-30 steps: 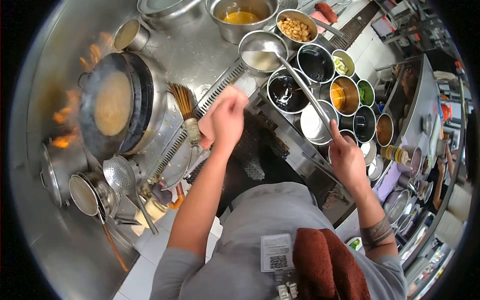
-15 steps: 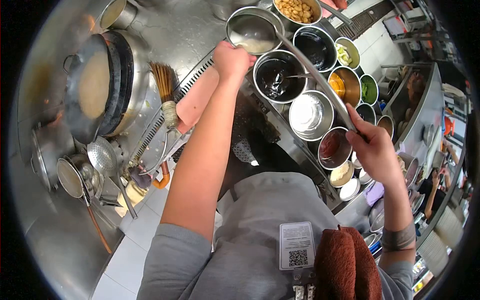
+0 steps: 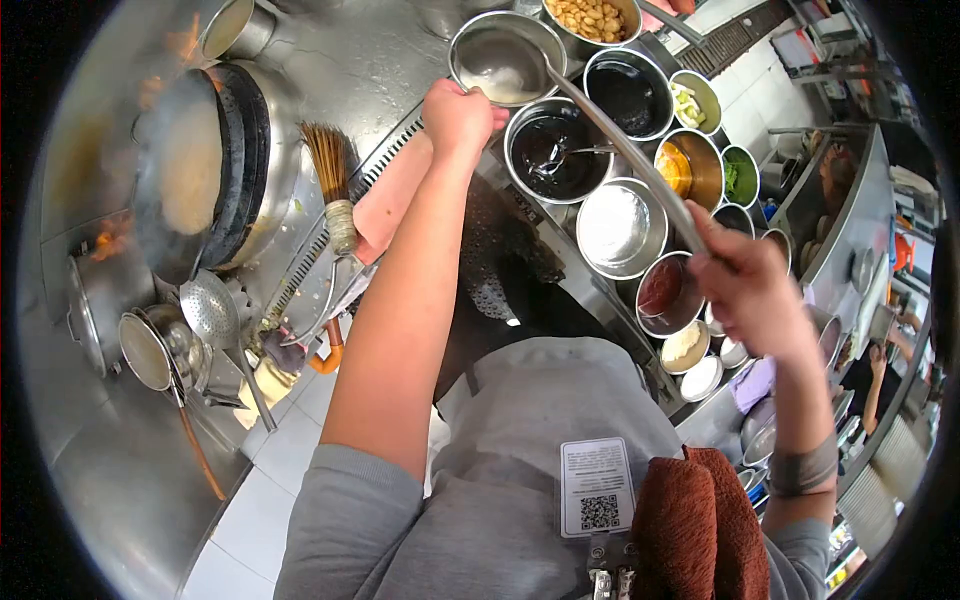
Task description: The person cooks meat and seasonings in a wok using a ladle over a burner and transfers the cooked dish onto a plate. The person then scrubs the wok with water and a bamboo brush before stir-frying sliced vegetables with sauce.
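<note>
My left hand (image 3: pixel 460 115) is closed on the near rim of a round metal bowl (image 3: pixel 515 35) with some whitish content in its bottom. My right hand (image 3: pixel 750 285), slightly blurred, grips a long metal handle (image 3: pixel 640 165), probably a ladle's. It slants up and left, its far end reaching into the bowl, where its head cannot be made out. Just below the bowl sits a pot of dark sauce (image 3: pixel 550 135) with a spoon in it. A pot of red sauce (image 3: pixel 662 290) stands beside my right hand.
At left, a wok (image 3: pixel 190 170) of cloudy liquid sits over a burner with flames around it. A bamboo brush (image 3: pixel 328 165), a perforated skimmer (image 3: pixel 210 310) and a strainer (image 3: pixel 145 350) lie nearer. Seasoning pots, including orange liquid (image 3: pixel 673 168), line the right. Another person (image 3: pixel 875 375) is far right.
The bowl and my left hand have shifted very slightly left. My right hand has moved a little and is now blurred, still on the handle. Flames near the wok look larger.
</note>
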Motion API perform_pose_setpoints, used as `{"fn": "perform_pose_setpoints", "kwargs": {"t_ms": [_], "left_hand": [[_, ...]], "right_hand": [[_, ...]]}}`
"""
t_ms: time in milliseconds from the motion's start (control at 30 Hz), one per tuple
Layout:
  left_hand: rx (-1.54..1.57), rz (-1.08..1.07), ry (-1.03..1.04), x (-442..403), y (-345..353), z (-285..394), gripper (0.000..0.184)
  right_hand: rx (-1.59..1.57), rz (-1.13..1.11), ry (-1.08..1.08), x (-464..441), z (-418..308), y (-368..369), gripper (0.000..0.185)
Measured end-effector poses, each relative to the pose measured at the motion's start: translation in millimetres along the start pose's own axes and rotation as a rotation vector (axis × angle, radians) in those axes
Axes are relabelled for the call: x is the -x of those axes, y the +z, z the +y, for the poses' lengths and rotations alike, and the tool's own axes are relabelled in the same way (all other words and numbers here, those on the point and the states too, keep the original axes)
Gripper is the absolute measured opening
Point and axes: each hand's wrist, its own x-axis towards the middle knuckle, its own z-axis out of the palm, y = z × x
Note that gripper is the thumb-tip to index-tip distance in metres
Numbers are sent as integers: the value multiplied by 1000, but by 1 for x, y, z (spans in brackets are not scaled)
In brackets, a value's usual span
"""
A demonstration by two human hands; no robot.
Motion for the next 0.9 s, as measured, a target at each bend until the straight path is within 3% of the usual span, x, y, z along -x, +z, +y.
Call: {"fn": "perform_pose_setpoints", "kwargs": {"t_ms": [67, 133, 167, 233, 333, 400, 467, 533, 633, 700, 733, 800, 867, 900], "left_hand": [[-21, -12, -15, 0, 1, 2, 8], [-41, -19, -35, 3, 4, 3, 11], [-38, -6, -45, 3, 5, 4, 11], [-41, 8, -48, 2, 3, 7, 11], [-46, -15, -35, 2, 4, 9, 11], [-54, 0, -46, 1, 3, 5, 8], [-38, -6, -42, -1, 5, 2, 8], [-22, -1, -37, -3, 3, 3, 9], [-14, -7, -34, -5, 2, 0, 9], [-20, -35, -44, -3, 2, 5, 9], [-29, -48, -63, -2, 0, 7, 9], [-12, -55, -59, -5, 1, 3, 10], [-4, -38, -68, -3, 2, 6, 11], [-4, -39, -62, -3, 0, 7, 11]], "right_hand": [[-130, -69, 74, -2, 1, -13, 51], [416, 313, -482, -15, 26, 8, 51], [557, 332, -552, -17, 28, 13, 50], [336, 167, -466, -13, 26, 13, 52], [-317, -187, 61, 2, -8, -27, 54], [-182, -116, 26, -4, 8, -13, 54], [744, 350, -508, -13, 30, 12, 60], [475, 249, -484, -10, 28, 23, 55], [-304, -165, -76, 0, -2, -17, 53], [-320, -161, 50, 1, -3, -27, 53], [117, 93, -275, -7, 14, -13, 56], [656, 296, -510, -9, 19, 4, 61], [560, 259, -533, -2, 13, 19, 62], [348, 137, -437, -1, 11, 15, 60]]}}
